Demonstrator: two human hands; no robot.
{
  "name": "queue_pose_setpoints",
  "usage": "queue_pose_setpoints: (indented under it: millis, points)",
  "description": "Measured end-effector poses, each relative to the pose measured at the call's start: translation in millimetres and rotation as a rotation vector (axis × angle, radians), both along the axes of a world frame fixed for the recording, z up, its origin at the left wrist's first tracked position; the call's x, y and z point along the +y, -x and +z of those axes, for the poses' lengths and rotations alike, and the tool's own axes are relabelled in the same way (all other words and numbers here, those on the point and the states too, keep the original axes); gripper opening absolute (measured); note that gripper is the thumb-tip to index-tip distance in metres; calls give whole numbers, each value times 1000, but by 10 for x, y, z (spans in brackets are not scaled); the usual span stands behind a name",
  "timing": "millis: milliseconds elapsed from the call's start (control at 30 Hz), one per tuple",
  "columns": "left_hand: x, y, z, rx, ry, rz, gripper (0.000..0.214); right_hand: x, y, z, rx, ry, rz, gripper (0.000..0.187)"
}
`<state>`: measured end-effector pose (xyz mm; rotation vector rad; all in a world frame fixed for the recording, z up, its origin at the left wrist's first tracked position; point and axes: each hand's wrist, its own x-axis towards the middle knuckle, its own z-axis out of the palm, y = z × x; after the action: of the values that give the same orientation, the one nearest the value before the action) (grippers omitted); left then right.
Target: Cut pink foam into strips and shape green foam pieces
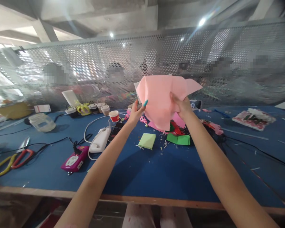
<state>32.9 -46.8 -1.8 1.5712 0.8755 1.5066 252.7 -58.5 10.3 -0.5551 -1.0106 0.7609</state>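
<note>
A large pink sheet of paper (158, 98), curved and creased, is held up above the far part of the blue table. My left hand (136, 112) pinches its left side; one blue-green nail shows against the paper. On the right side my right hand (183, 106) grips the same sheet, with some fingers hidden by it. Below the sheet lie a folded light green paper (147, 141) and a creased bright green paper (178, 139). Red and pink pieces are partly covered behind them. Small paper scraps (165, 142) are scattered between the two green papers.
Left of my arms are a white power bank (100, 140), a phone (116, 131), a paper cup (113, 116), a magenta power adapter (75, 159), scissors (22, 158) and a plastic jar (42, 122). A tissue pack (253, 119) lies right. A perforated metal screen (90, 63) stands behind.
</note>
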Motion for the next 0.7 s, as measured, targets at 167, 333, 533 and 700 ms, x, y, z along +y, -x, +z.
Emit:
queue_pose_setpoints:
  millis: [167, 333, 533, 700]
  points:
    - [67, 241, 107, -87, 126, -299, 61, -131, -66, 60, -161, 55, 159, 41]
    - [-69, 220, 190, -101, 135, -274, 71, -260, 4, 113, -298, 154, 226, 46]
    - [-71, 196, 173, -155, 96, -111, 57, -267, -17, 124, -270, 250, 216, 45]
    - [12, 233, 119, 120, -39, -1, 49, -228, -87, 108, -317, 311, 181, 45]
